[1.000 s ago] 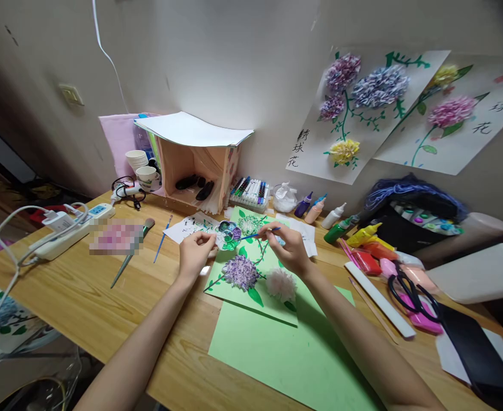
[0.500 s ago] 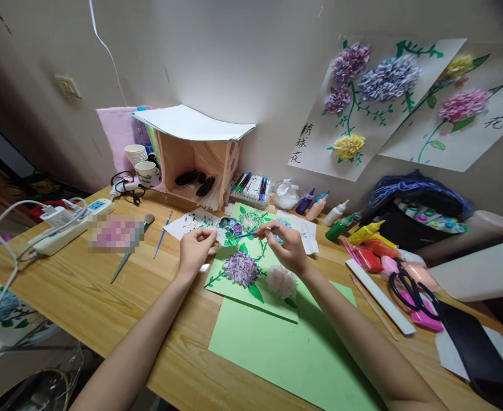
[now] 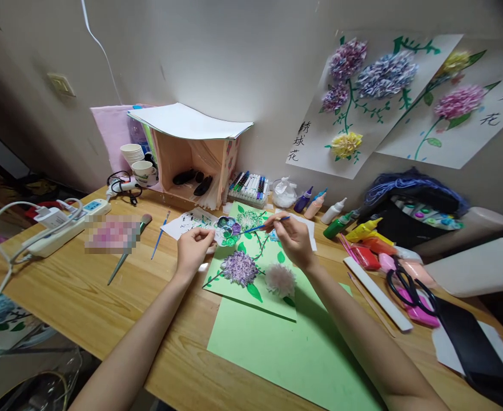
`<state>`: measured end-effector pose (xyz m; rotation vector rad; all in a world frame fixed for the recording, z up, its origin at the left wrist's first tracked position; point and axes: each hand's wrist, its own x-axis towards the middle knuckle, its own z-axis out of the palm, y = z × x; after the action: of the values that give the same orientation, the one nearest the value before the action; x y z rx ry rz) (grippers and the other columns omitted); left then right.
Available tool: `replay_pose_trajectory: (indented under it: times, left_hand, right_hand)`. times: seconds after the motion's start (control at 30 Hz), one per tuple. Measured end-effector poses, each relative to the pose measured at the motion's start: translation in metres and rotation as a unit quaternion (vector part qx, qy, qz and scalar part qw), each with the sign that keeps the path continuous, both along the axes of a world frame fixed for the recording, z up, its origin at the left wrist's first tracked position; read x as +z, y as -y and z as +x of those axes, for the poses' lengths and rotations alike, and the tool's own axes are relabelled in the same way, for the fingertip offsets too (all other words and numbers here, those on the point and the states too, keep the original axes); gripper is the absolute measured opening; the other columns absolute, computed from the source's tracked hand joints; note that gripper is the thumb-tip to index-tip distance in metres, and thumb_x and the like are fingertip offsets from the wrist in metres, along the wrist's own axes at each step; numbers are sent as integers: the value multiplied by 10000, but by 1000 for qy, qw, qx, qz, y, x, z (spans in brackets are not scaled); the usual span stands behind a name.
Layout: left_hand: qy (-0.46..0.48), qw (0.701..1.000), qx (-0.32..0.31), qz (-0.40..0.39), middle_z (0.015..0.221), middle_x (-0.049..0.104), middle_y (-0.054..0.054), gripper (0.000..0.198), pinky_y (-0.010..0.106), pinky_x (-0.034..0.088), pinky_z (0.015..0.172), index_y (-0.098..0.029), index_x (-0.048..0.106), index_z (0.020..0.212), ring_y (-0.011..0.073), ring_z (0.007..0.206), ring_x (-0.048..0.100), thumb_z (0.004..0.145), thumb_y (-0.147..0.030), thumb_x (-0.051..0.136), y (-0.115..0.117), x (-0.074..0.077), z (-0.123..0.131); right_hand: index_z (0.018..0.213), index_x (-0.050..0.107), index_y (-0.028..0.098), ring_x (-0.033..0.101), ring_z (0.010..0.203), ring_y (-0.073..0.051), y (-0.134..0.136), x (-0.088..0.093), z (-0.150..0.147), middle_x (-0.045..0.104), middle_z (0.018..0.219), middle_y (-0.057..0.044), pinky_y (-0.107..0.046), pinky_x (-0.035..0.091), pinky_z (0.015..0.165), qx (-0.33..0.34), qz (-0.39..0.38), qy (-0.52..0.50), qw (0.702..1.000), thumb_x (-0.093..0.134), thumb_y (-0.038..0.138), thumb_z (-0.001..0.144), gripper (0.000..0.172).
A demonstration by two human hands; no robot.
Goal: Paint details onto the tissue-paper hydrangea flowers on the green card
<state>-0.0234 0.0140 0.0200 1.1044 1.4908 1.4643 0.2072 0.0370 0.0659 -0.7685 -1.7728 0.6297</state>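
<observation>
My left hand (image 3: 195,249) pinches the near-left edge of a round paint palette (image 3: 228,227), whose wells hold green, purple and grey-blue paint. In my right hand (image 3: 293,238) is a slim blue paintbrush (image 3: 265,225), its tip pointing left over the palette. Under both lies a light green card (image 3: 272,305) with painted green leaves and dark stems. A purple ruffled flower (image 3: 240,268) and a pale pink one (image 3: 280,280) stand out from the card. Beneath it is a larger plain green sheet (image 3: 251,348).
Paint bottles (image 3: 332,210), a marker box (image 3: 250,190) and a cardboard box (image 3: 195,165) line the wall. Scissors (image 3: 409,288), clay packs (image 3: 366,258) and a black phone (image 3: 474,342) lie to the right. A power strip (image 3: 67,228) and brushes (image 3: 129,251) are left.
My right hand has tilted the brush, raising its back end while the tip stays over the palette. My left hand keeps its hold. The view has shifted slightly.
</observation>
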Motion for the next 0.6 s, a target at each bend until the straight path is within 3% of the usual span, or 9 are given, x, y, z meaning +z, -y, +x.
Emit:
replay_pose_trajectory:
  times: [0.1, 0.2, 0.43, 0.6]
  left_hand:
    - [-3, 1000, 6, 3, 628, 683, 42, 312, 226, 502, 535, -131, 673, 702, 160, 580, 646, 632, -431, 721, -1, -2, -2]
    - [-7, 1000, 13, 6, 630, 686, 42, 306, 224, 506, 561, -128, 681, 695, 159, 593, 650, 628, -424, 725, -3, -2, -4]
    - [-2, 1000, 16, 3, 637, 691, 47, 306, 220, 510, 545, -128, 681, 691, 167, 600, 660, 622, -423, 723, -4, -4, -5]
    - [7, 1000, 13, 1, 660, 699, 54, 330, 234, 527, 551, -131, 676, 697, 177, 615, 669, 614, -446, 731, -4, -5, -5]
  right_hand:
    - [851, 603, 196, 660, 657, -146, -11, 1, 9, 660, 742, -26, -294, 552, 619, -90, 12, -84, 992, 456, 299, 912, 189]
    - [848, 583, 194, 664, 664, -150, -23, -4, 17, 649, 740, -21, -290, 549, 612, -154, 4, -89, 984, 446, 314, 912, 193]
    - [849, 578, 191, 685, 705, -167, -32, -25, 16, 678, 779, -38, -311, 549, 662, -143, -16, 12, 990, 460, 286, 896, 159]
    - [829, 581, 205, 677, 735, -169, -28, -23, 14, 670, 761, -27, -312, 540, 698, -139, 8, 64, 988, 472, 252, 877, 128]
